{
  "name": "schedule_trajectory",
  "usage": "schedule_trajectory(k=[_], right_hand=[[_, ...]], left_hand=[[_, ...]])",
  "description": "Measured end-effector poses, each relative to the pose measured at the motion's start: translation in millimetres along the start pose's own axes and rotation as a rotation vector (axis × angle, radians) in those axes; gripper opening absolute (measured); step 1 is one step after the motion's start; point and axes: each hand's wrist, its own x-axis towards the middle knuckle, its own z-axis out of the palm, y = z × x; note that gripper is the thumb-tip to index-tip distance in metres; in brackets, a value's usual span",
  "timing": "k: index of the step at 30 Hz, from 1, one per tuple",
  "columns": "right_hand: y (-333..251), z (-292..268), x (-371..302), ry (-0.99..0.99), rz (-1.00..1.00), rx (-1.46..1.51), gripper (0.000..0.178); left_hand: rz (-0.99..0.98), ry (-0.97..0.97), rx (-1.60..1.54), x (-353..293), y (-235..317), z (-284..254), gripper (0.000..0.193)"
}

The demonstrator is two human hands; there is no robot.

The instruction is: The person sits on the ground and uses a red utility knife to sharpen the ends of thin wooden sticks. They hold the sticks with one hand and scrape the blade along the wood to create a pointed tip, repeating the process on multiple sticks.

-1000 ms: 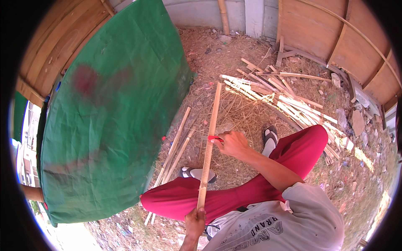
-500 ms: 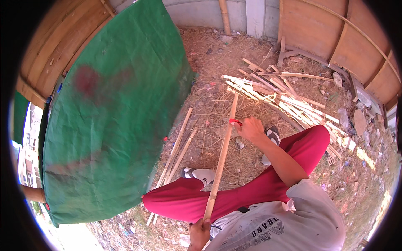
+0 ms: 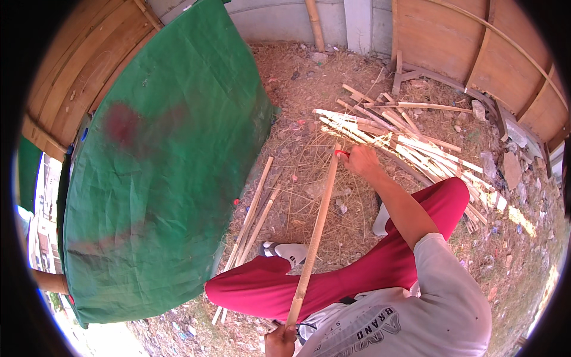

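A long bamboo strip [image 3: 316,244] slants from my waist across my lap toward the far ground. Its near end is gripped in my left hand [image 3: 280,341], closed close to my body. My right hand [image 3: 360,160] is closed around a small red tool [image 3: 341,153] that touches the strip near its far end. Most of the tool is hidden by the fingers, so its exact kind cannot be made out. Beside my left foot, a few loose bamboo strips [image 3: 254,208] lie on the ground.
A pile of bamboo strips [image 3: 410,140] lies beyond my right knee. At left hangs a large green tarp [image 3: 160,172]. Wooden panels [image 3: 440,47] and a grey wall [image 3: 273,27] stand at the back. Dry straw and litter cover the ground, with stones [image 3: 511,171] at right.
My right hand has slid away from me along the strip with the red tool, toward the far end. My left hand has shifted slightly nearer my body with the strip's near end.
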Motion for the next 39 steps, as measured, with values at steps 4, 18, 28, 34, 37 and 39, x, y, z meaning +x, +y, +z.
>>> schedule_trajectory(k=[4, 18, 28, 34, 37, 39], right_hand=[[3, 10, 17, 0.013, 0.079, -0.026, 0.053], [58, 11, 25, -0.339, 0.177, 0.153, 0.053], [-32, -42, -63, -0.302, -0.131, 0.647, 0.045], [-34, -34, -102, -0.273, -0.164, 0.806, 0.044], [-19, -20, -99, -0.232, -0.157, 0.904, 0.042], [-13, -15, -95, -0.225, -0.133, 0.949, 0.041]], left_hand=[[-0.025, -0.083, -0.008, -5, 2, -11, 0.022], [-0.062, 0.035, -0.181, 5, -48, 13, 0.019], [-0.489, -0.227, -0.999, 57, 24, -21, 0.026], [-0.485, -0.305, -1.036, 69, 28, -15, 0.028], [-0.475, -0.322, -1.023, 70, 30, -16, 0.028], [-0.476, -0.326, -1.022, 71, 31, -16, 0.028]])
